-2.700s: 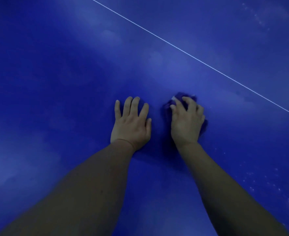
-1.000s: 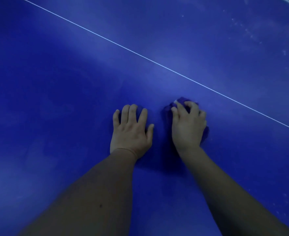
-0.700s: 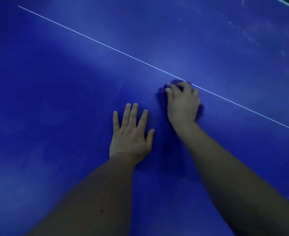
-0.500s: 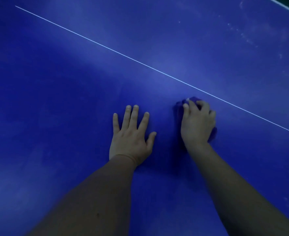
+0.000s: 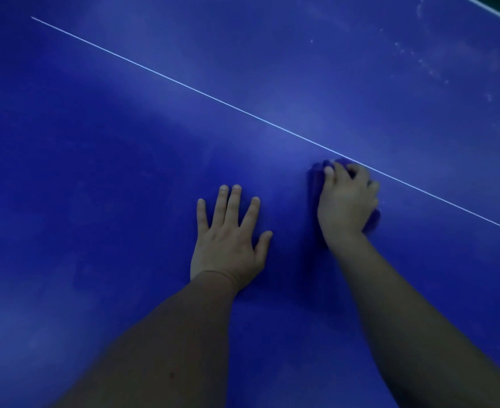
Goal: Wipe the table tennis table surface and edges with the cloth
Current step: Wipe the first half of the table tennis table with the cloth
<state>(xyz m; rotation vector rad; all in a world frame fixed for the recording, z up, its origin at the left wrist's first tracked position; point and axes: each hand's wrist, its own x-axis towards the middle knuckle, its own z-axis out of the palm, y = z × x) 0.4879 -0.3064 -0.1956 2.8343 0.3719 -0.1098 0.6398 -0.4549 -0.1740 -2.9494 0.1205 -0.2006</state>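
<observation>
A big blue table is filling almost the whole view. Its top is looking dim and a bit cloudy in places. A thin white line is running across it, starting high on the left side and sloping down to the right side.

The left arm is reaching up from the bottom. The left hand is lying flat on the table, palm down. Its fingers are straight and spread a little, pointing up and away from the person. The thumb is sticking out to the right. This hand is holding nothing.

Just to the right, the right hand is pressing down on the cloth. Its fingers are curling over the cloth and gripping it. The cloth is dark blue-purple, close to the table's own color, so it is hard to pick out. It is bunched up under the hand, with bits peeking out past the fingertips, along the left side and at the lower right. The bunch is looking longer than wide, running the same way as the hand, up and away from the person. Its far end is touching the white line.

Far to the right, small pale specks are dotting the table. At the top right corner, the table's edge is showing.
</observation>
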